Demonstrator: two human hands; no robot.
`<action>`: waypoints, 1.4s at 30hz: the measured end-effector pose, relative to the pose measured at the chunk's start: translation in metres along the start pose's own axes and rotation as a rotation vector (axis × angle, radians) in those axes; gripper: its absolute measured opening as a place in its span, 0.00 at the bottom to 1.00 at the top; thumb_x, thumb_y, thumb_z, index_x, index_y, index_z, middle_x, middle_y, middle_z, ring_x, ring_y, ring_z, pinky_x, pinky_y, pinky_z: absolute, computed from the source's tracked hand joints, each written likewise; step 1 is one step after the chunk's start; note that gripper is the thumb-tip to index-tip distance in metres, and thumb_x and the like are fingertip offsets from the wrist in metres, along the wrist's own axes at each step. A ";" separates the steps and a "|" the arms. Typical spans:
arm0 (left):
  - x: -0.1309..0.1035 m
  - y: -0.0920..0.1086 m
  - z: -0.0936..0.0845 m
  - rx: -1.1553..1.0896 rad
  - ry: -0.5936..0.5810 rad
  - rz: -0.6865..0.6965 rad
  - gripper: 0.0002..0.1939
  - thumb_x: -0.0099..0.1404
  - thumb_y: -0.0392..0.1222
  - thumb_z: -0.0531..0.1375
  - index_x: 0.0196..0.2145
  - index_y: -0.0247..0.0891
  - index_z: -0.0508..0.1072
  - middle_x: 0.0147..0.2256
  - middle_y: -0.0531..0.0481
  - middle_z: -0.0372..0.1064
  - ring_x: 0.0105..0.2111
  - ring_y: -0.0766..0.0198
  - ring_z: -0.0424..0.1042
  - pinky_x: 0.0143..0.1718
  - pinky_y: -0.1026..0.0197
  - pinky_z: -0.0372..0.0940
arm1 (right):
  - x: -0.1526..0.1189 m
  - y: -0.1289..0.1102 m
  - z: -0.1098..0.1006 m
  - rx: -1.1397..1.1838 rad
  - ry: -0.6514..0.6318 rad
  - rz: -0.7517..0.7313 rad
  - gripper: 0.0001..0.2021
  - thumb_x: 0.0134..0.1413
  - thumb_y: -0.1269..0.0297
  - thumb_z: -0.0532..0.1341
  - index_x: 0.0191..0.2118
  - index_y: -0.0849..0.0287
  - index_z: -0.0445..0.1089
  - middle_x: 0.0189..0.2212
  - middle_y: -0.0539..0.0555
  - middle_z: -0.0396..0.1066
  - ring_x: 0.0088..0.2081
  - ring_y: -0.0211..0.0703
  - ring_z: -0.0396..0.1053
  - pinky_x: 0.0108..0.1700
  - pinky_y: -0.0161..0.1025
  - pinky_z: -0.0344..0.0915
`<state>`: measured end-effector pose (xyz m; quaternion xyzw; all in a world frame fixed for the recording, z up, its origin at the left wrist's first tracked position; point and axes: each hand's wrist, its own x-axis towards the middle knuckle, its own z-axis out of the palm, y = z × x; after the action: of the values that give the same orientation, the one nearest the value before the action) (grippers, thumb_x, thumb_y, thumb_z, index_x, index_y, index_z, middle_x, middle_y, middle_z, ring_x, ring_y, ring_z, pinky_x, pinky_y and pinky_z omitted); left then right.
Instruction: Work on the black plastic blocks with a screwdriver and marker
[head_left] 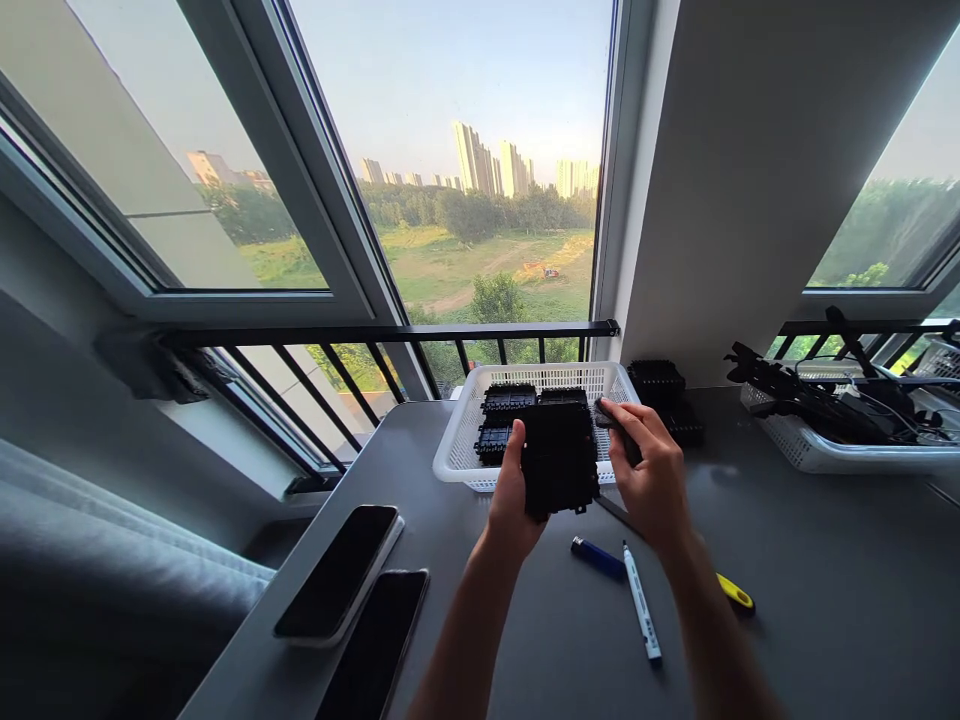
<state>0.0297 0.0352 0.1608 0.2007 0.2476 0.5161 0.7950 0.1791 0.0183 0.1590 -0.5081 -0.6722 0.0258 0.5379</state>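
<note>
My left hand (516, 497) grips a black ribbed plastic part (559, 458) by its left side, thumb on its near face, and holds it up over the front of a white basket (459, 440). Just right of the part, my right hand (649, 465) is closed around a small dark object (621, 432) whose kind I cannot make out. Inside the basket lie several similar black parts (510, 398).
Two phones (337, 570) lie at the table's left. A blue lighter (598, 557), a white marker (641, 603) and a yellow-handled tool (736, 594) are near my forearms. Black parts (656, 380) stand behind the basket's right. A second basket (832, 457) holds dark items and cables.
</note>
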 end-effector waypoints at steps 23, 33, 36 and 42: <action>0.005 0.009 -0.009 0.019 0.109 0.150 0.28 0.66 0.57 0.53 0.55 0.35 0.69 0.42 0.42 0.77 0.42 0.52 0.77 0.48 0.51 0.70 | -0.002 -0.011 -0.011 0.095 -0.042 0.011 0.15 0.51 0.76 0.55 0.39 0.56 0.75 0.36 0.53 0.73 0.38 0.43 0.71 0.41 0.40 0.68; 0.003 -0.016 -0.008 0.256 -0.071 0.078 0.29 0.60 0.59 0.60 0.50 0.34 0.74 0.48 0.40 0.74 0.54 0.49 0.68 0.59 0.50 0.59 | -0.002 -0.008 0.003 0.089 0.051 0.148 0.09 0.58 0.64 0.58 0.40 0.57 0.75 0.36 0.53 0.76 0.38 0.44 0.73 0.43 0.40 0.68; 0.004 -0.020 -0.010 0.326 -0.072 0.125 0.29 0.58 0.59 0.61 0.50 0.34 0.74 0.50 0.41 0.73 0.57 0.50 0.65 0.61 0.52 0.54 | -0.004 -0.006 0.007 -0.021 0.121 0.205 0.08 0.55 0.64 0.59 0.38 0.57 0.74 0.31 0.52 0.76 0.33 0.44 0.73 0.39 0.39 0.67; 0.002 -0.021 -0.015 0.335 -0.069 0.130 0.27 0.58 0.57 0.62 0.49 0.35 0.75 0.49 0.41 0.73 0.57 0.49 0.65 0.59 0.50 0.57 | -0.006 -0.009 0.008 -0.065 0.133 0.246 0.06 0.55 0.61 0.60 0.34 0.57 0.70 0.25 0.49 0.72 0.27 0.41 0.70 0.33 0.36 0.63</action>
<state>0.0367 0.0299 0.1364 0.3634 0.2893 0.5108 0.7234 0.1668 0.0140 0.1566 -0.6044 -0.5680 0.0361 0.5575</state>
